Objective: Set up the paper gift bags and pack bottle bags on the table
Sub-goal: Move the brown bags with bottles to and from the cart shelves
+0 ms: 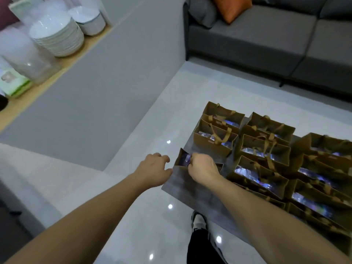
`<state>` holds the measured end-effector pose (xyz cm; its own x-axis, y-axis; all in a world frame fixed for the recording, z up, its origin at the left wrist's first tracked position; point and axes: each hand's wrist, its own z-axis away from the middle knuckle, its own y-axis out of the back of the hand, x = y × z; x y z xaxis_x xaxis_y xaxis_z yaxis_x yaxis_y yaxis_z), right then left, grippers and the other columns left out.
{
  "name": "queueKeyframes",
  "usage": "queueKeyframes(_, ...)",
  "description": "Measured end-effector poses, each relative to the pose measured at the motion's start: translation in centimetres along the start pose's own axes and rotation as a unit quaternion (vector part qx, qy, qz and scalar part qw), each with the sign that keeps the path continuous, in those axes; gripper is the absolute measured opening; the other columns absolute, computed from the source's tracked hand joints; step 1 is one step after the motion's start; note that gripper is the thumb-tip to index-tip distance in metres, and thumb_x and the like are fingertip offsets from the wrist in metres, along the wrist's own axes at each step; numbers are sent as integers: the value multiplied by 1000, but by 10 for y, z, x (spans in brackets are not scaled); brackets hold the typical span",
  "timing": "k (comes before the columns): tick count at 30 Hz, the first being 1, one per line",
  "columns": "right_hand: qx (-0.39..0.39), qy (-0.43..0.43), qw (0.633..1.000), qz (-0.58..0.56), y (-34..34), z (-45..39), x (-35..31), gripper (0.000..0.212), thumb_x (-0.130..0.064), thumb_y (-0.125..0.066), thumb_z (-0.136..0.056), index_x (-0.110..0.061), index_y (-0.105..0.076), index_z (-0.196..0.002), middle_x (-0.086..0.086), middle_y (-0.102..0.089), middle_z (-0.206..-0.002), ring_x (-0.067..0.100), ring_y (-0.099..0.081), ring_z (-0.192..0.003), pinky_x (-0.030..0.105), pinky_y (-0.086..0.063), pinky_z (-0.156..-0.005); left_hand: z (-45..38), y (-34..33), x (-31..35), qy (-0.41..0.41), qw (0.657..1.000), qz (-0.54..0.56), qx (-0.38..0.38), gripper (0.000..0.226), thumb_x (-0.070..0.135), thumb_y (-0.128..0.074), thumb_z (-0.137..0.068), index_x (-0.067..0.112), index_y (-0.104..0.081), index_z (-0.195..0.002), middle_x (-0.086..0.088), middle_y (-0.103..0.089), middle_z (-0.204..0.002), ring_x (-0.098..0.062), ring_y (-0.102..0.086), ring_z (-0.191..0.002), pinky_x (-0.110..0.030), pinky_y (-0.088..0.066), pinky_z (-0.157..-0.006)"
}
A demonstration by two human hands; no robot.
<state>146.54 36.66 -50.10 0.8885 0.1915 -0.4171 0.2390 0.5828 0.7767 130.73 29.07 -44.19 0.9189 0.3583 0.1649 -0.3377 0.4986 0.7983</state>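
The right grip (pixel 202 165) is seen curled over the open top of a brown paper gift bag (pixel 180 159), its fingers bunched at a shiny blue-violet bottle bag (pixel 185 159) inside; whether the wrapping is actually pinched cannot be told from the blur. The left grip (pixel 153 168) is held loosely curled just beside the bag's outer side and the desk's corner, nothing being held in it, and contact with the bag cannot be confirmed. This bag is stood upright at the near left corner of a dark wood-grain desk (pixel 192 189), its mouth turned upward and its long axis laid roughly parallel to the filled bags (pixel 262 147) beyond it. Those are ranged in close rows across the rest of the desk, mouths up, cord handles drooped over glinting contents, each nearly touching the next. A bare strip of desk is left along the near edge, in front of the handled bag. Pale glossy floor tiles (pixel 152 119) are seen to the left of and beyond the desk, with ceiling lights reflected in them, and a shoe (pixel 199 220) is planted below the near edge. A grey sofa (pixel 257 39) with an orange cushion (pixel 232 6) is set well beyond the far edge, and stacked white plates (pixel 57 35) are kept on a wooden ledge (pixel 47 80) far to the left.
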Motion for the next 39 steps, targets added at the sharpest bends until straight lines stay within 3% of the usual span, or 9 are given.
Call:
queueKeyframes(4, -6, -14, 999, 37, 7, -38, 20, 32, -20, -57, -92, -11, -58, -122, 12, -60, -124, 32, -55, -116, 43, -45, -97, -32, -5, 12, -18, 999, -10, -38, 50, 43, -50, -100, 22, -49, -145, -6, -50, -145, -25, -46, -131, -37, -43, -105)
queueKeyframes(13, 21, -76, 997, 28, 15, -58, 52, 33, -31, -62, -92, -21, -57, -123, 4, -57, -123, 27, -49, -121, 47, -40, -105, -87, 1, 27, -62, 994, -35, -88, 51, 47, -51, -99, 21, -50, -142, -8, -52, -142, -27, -49, -128, -40, -45, -105)
queueKeyframes(20, 74, -152, 986, 1, 42, -19, 54, 51, -32, -65, -91, -24, -49, -138, 5, -50, -136, 28, -43, -127, 45, -40, -103, -103, 41, 57, -189, 974, -90, -81, 37, 48, -52, -96, 27, -60, -125, -3, -60, -120, -21, -57, -100, -35, -54, -87)
queueKeyframes(23, 110, -208, 972, -22, 60, 13, 55, 53, -35, -63, -91, -27, -48, -141, 5, -48, -139, 29, -41, -130, 47, -39, -106, -109, 66, 85, -269, 955, -108, -61, 37, 48, -52, -93, 27, -63, -122, -5, -61, -118, -21, -56, -98, -37, -53, -86)
queueKeyframes(27, 169, -288, 942, -43, 69, 68, 49, 56, -38, -62, -91, -27, -44, -143, 6, -46, -141, 31, -39, -132, 48, -38, -108, -95, 81, 130, -395, 908, -133, -42, 28, 44, -57, -97, 22, -59, -114, -4, -57, -119, -22, -53, -105, -34, -45, -83)
queueKeyframes(31, 220, -383, 895, -58, 55, 135, 40, 56, -38, -60, -88, -27, -45, -141, 5, -47, -135, 31, -40, -128, 46, -40, -104, -64, 71, 166, -490, 853, -172, -48, 43, 45, -55, -97, 21, -54, -132, -8, -53, -128, -29, -50, -118, -43, -48, -96)
queueKeyframes(39, 320, -530, 778, -105, 5, 287, 9, 59, -39, -58, -90, -28, -41, -146, 8, -48, -137, 33, -43, -128, 42, -42, -102, 62, 26, 212, -654, 712, -248, -52, 49, 48, -52, -97, 19, -52, -136, -10, -51, -133, -32, -47, -125, -46, -45, -103)
